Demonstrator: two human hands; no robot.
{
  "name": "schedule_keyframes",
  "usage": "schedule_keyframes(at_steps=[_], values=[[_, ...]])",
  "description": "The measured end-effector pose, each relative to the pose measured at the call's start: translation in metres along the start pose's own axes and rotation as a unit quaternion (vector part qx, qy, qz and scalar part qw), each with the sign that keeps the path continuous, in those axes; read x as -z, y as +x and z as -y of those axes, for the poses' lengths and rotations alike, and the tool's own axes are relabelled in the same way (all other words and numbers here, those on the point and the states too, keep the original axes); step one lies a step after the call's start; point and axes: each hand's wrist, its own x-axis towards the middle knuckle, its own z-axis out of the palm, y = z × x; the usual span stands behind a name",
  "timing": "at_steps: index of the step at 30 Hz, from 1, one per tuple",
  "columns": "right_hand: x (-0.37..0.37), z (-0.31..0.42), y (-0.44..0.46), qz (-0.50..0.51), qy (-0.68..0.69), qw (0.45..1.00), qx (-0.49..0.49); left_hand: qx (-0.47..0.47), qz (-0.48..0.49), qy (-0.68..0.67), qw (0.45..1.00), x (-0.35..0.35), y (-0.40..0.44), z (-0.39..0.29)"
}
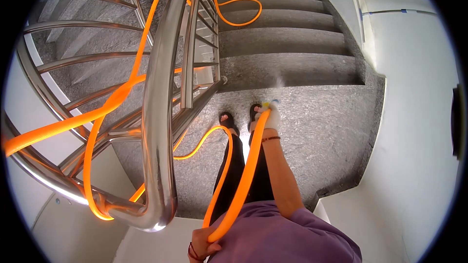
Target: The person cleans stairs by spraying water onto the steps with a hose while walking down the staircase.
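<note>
A thick orange hose (250,168) runs between my two hands in front of my body. My left hand (202,243) is low at the bottom centre, its fingers wrapped round the hose near my purple shirt. My right hand (268,116), pale and perhaps gloved, reaches forward above my feet, beside the upper end of this stretch; its fingers are hard to make out, with small yellow and blue spots near them. More hose loops over the metal railing (160,87) on the left, crosses itself there, and lies on the landing (312,141) and the steps.
Grey stairs (287,44) lead away from the landing ahead. A white wall (409,117) borders the right side. Metal bars and another flight of stairs (92,39) are on the left. My sandalled feet stand near the step edge. A dark object (457,122) is at the far right.
</note>
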Motion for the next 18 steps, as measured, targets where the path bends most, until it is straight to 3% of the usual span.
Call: schedule_keyframes(at_steps=[2, 5, 9, 11, 12, 13, 16, 18], values=[[-0.009, 0.015, -0.019, -0.092, 0.007, 0.988, 0.121, 0.061, -0.041, -0.024, 0.997, -0.001, 0.0, -0.011], [0.009, 0.016, -0.024, -0.017, -0.028, 0.991, 0.129, 0.02, -0.047, 0.004, 0.999, 0.002, -0.011, -0.009], [0.004, -0.008, -0.039, 0.141, 0.083, 0.983, -0.086, -0.022, -0.033, 0.074, 0.996, 0.005, -0.021, -0.05], [0.002, -0.024, -0.032, 0.16, 0.139, 0.968, -0.132, -0.045, -0.039, 0.104, 0.993, 0.001, -0.026, -0.064], [-0.012, -0.02, -0.041, 0.103, 0.103, 0.984, -0.103, -0.011, -0.061, 0.085, 0.994, -0.005, -0.025, -0.077], [-0.013, -0.017, -0.036, 0.108, 0.109, 0.983, -0.096, 0.02, -0.083, 0.066, 0.994, -0.009, -0.024, -0.087], [-0.038, 0.014, -0.054, 0.023, 0.067, 0.997, 0.0, -0.019, -0.103, 0.078, 0.991, -0.011, -0.027, -0.076], [-0.037, 0.039, -0.051, 0.021, 0.065, 0.996, 0.06, -0.035, -0.087, 0.098, 0.991, -0.012, -0.02, -0.075]])
